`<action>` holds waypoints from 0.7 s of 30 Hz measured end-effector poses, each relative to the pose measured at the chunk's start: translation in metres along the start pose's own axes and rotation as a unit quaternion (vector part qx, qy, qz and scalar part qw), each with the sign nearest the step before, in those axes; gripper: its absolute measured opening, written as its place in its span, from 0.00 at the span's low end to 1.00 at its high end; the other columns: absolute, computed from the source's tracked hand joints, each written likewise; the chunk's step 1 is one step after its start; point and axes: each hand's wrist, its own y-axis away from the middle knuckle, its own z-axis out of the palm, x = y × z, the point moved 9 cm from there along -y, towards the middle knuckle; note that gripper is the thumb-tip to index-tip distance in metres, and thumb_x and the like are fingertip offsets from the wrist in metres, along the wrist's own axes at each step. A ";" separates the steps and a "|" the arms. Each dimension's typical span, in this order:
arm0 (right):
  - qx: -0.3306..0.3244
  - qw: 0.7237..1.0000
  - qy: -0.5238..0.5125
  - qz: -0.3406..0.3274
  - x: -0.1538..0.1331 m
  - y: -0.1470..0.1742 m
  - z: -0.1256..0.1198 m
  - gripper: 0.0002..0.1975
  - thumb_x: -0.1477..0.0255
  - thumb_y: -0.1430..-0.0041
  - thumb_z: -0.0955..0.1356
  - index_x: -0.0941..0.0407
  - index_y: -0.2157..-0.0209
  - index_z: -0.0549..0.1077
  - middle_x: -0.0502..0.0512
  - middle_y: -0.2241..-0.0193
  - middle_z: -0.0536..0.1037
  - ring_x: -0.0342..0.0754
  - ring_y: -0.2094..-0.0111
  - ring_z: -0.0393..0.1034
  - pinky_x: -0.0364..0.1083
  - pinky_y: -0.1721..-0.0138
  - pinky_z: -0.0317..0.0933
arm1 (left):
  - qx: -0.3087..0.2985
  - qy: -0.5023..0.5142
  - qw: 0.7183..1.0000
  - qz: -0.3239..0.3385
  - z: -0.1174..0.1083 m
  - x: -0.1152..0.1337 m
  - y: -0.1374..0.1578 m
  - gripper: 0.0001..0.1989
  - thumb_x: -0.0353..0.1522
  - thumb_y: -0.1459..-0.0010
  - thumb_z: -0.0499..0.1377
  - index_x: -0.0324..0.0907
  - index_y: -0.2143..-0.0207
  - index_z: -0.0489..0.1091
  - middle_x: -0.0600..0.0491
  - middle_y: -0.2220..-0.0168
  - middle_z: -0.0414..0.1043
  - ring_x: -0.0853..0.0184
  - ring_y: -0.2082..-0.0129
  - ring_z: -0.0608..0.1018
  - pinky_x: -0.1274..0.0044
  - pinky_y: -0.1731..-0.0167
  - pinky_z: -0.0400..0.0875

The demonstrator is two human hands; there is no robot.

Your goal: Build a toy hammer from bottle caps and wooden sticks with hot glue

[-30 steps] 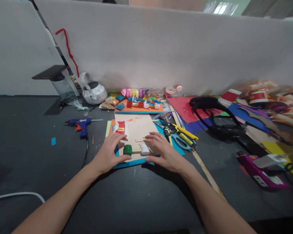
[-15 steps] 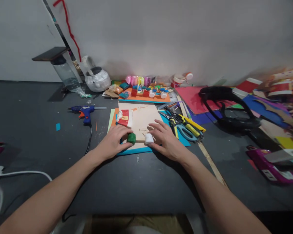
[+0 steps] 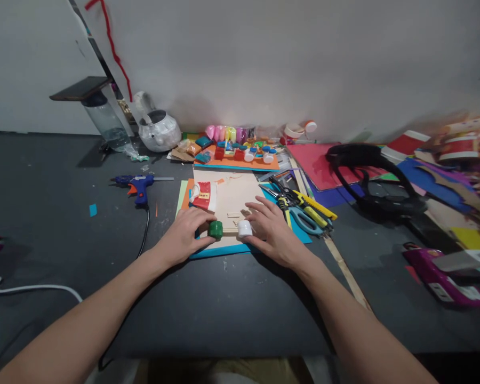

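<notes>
Between the thumb and fingers of my left hand is a small green paint pot. A matching white paint pot is pinched by my right hand, a short gap to its right. Both pots are held over the near part of a pale sheet, with thin wooden strips between and behind them. Beyond my left hand lies a red and white painted cup-shaped piece. Whether the pots rest on the sheet I cannot tell.
Pliers, scissors and a yellow cutter lie right of the sheet. A blue glue gun is on the left. Paint pots and clay packets stand behind, near a silver pot. A black headband-like object sits at right.
Both hands keep hold of their pots in nearly the same place. The whole view has shifted very slightly.
</notes>
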 end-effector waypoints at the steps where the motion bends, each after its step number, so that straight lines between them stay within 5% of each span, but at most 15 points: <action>1: 0.000 1.000 0.001 0.001 0.001 0.000 0.000 0.15 0.65 0.41 0.71 0.53 0.53 0.70 0.62 0.42 0.67 0.61 0.34 0.47 0.66 0.37 0.49 | -0.001 -0.002 1.000 -0.001 0.000 0.000 0.000 0.18 0.35 0.46 0.66 0.45 0.52 0.70 0.51 0.54 0.76 0.59 0.52 0.74 0.63 0.48 0.63; 7: -0.011 0.999 0.026 0.019 0.005 0.004 -0.003 0.28 0.61 0.43 0.72 0.54 0.45 0.64 0.63 0.41 0.65 0.62 0.34 0.47 0.65 0.38 0.50 | -0.037 -0.019 0.999 -0.024 -0.002 0.001 0.000 0.26 0.38 0.46 0.66 0.42 0.47 0.65 0.46 0.47 0.72 0.55 0.46 0.71 0.60 0.45 0.61; 21: -0.028 0.999 0.025 0.036 0.002 0.001 -0.001 0.12 0.64 0.37 0.68 0.55 0.54 0.69 0.61 0.40 0.65 0.60 0.33 0.45 0.65 0.36 0.47 | -0.024 -0.016 1.000 0.000 -0.002 0.010 0.001 0.12 0.33 0.38 0.60 0.44 0.52 0.66 0.50 0.55 0.74 0.61 0.52 0.73 0.66 0.51 0.62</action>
